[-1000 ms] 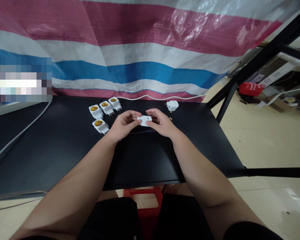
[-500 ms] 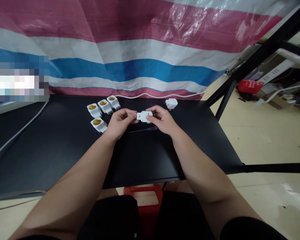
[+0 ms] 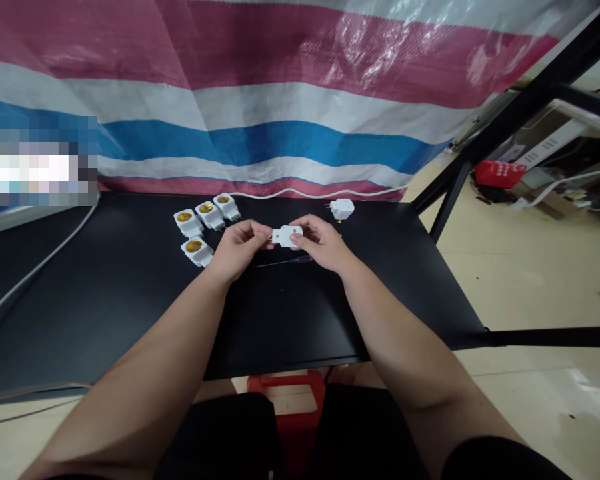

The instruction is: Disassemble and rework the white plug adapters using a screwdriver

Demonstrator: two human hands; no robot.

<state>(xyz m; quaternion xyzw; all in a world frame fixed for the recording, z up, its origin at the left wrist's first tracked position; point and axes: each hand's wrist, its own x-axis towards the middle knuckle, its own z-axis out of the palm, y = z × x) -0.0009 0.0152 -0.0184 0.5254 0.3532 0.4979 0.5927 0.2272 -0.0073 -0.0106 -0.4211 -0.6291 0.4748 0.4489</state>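
White plug adapter (image 3: 286, 235) held between left hand (image 3: 240, 250) and right hand (image 3: 323, 243).
Both hands stayed clamped on it, grip unchanged (thin screwdriver (image 3: 284, 263) lay just below).

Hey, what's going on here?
A person holds a white plastic plug housing between their left hand and right hand, over a black table. A thin screwdriver lies just beneath the hands. Four white plug-in lamp sockets sit to the left, and another white plug to the right.
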